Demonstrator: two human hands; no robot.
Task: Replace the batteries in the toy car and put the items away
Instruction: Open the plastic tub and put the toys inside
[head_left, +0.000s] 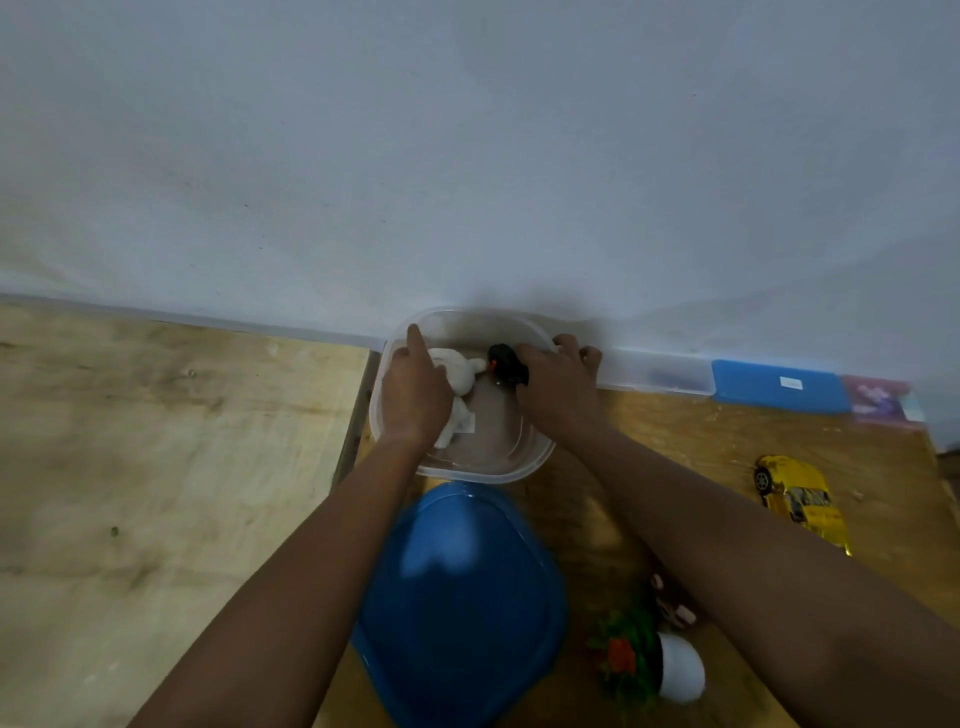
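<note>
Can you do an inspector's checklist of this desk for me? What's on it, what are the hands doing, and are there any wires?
Surface: wooden table, bare wood.
Job's things: yellow toy car on the right; clear tub by the wall with a black toy inside; blue lid off, in front of the tub.
Clutter: white soft thing in the tub; little plant in a white pot, on its side; pink-and-white bits, too blurry to name.
Hands: left hand on the white soft thing; right hand at the black toy; grips unclear.
Cables: nothing seen.
Surroundings: plain wall; clear box and blue box along it.
</note>
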